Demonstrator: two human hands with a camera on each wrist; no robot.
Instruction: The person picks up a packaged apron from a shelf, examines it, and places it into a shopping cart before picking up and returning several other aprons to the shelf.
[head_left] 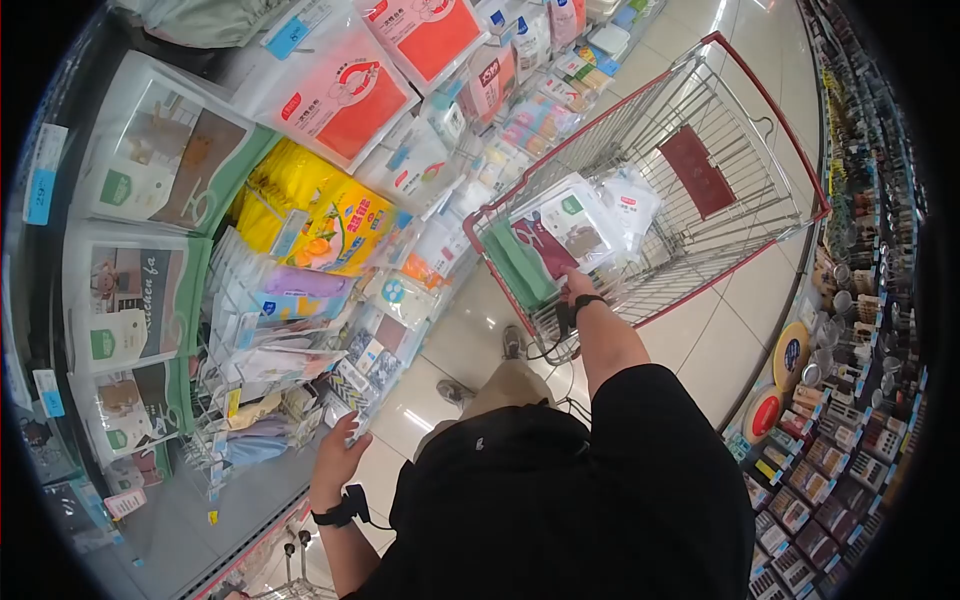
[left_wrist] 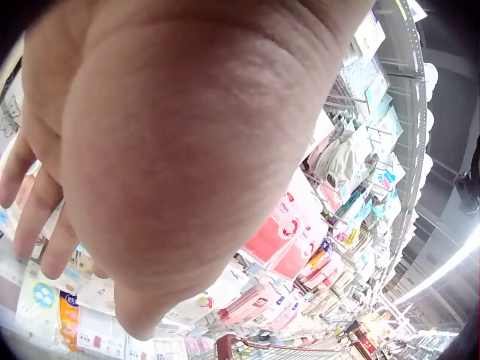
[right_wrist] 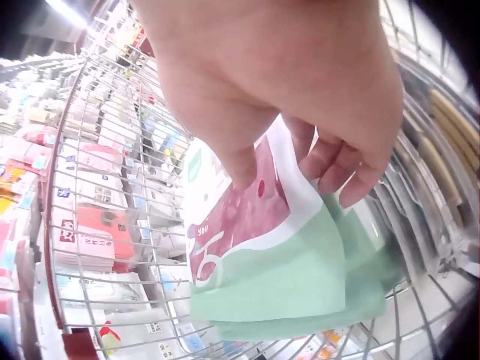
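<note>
With thumb on its printed face and fingers over the far edge, my right hand (head_left: 577, 288) pinches a flat green, maroon and white plastic package (right_wrist: 262, 262). The package is inside the wire shopping cart (head_left: 770, 160), near its handle end. A second green-edged package (right_wrist: 364, 281) lies behind it in the right wrist view. White packs (head_left: 628, 205) sit deeper in the cart. My left hand (head_left: 338, 465) hangs beside the low shelf goods, fingers loosely bent and holding nothing. Its palm fills much of the left wrist view.
Shelves on the left hold green-edged packages (head_left: 150, 140), red-and-white packs (head_left: 335, 100) and yellow packs (head_left: 320, 215). Another display of small goods (head_left: 820, 470) lines the right side. Tiled floor (head_left: 690, 340) runs between them. Part of another cart (head_left: 295, 570) shows at the bottom.
</note>
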